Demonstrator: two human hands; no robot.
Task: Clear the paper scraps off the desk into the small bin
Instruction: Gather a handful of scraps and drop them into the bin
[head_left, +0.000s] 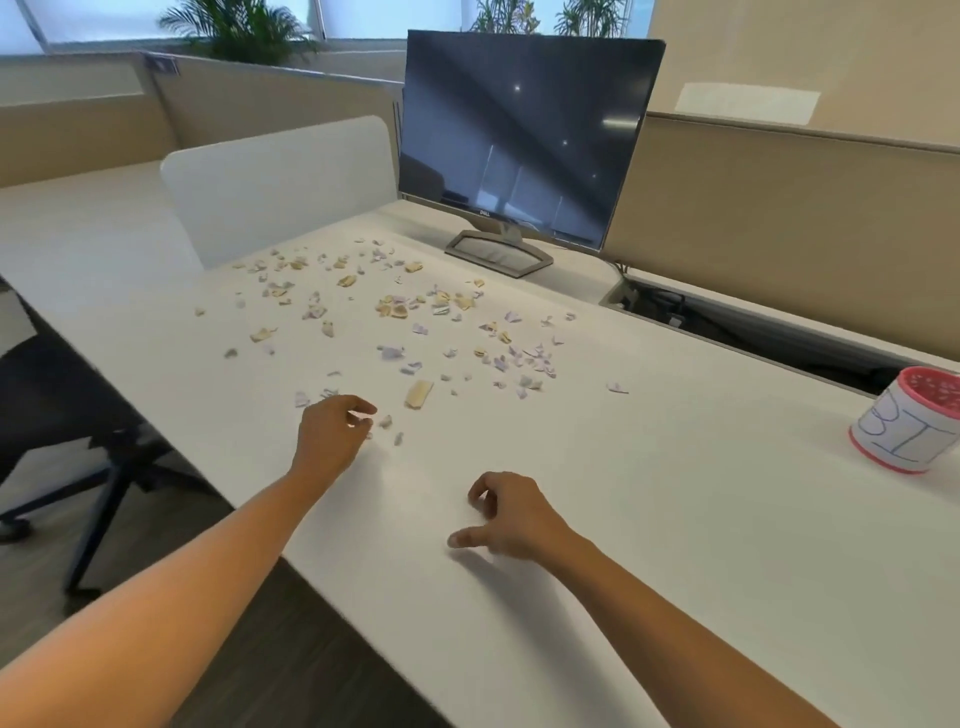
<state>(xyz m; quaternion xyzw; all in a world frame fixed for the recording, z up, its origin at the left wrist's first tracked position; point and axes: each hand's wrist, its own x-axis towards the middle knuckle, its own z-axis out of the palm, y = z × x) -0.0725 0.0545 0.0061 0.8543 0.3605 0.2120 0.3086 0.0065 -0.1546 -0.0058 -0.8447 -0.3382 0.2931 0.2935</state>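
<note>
Scraps (415, 322) of tan and pale lilac paper lie strewn over the white desk (649, 519) in front of the monitor (524, 135), in a wide band that runs from its stand out to the left and toward the person. By the look of it the job has hardly begun: dozens of bits are on the desk, and nothing has been gathered into a heap.

Head view: the left hand (332, 431) is at the edge of the litter farthest from the monitor, its fingers curled in. A pale bit shows between thumb and forefinger, so it seems to pinch one scrap. Two more small bits lie just beside its fingertips.

The right hand (511, 519) hangs farther out from the monitor, over bare desk, with fingers loosely bent, thumb out and nothing in it.

The bin (909, 421), white with a pink rim, stands upright well to the right of the monitor and nearer the person, partly cut off by the frame edge. White specks show inside it, but I cannot tell whether they are scraps. Nearly all the clearing is left.
</note>
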